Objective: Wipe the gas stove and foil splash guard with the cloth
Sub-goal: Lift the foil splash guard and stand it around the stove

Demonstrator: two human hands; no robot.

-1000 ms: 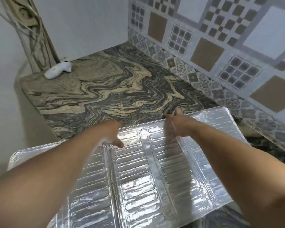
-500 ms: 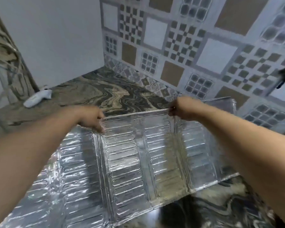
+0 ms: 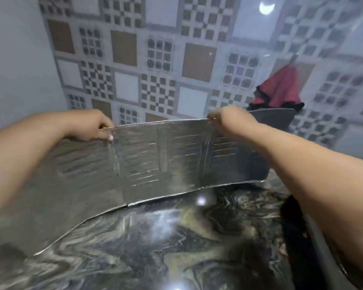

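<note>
Foil guard (image 3: pixel 147 164) upright at frame centre on counter (image 3: pixel 155 248). Left hand (image 3: pixel 92 126) and right hand (image 3: pixel 233 122) both pinching its top edge. Red cloth (image 3: pixel 279 91) upper right, against tiles (image 3: pixel 155 49).

Left hand (image 3: pixel 92 127) and right hand (image 3: pixel 228 122) pinching top edge of upright foil splash guard (image 3: pixel 155 160), marbled counter (image 3: pixel 155 248), red cloth (image 3: pixel 279 91) against tiled wall (image 3: pixel 161 59)

Foil splash guard (image 3: pixel 155 160) now upright, formerly flat

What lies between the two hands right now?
In the head view, only the foil guard's top edge spans from the left hand to the right hand.
</note>
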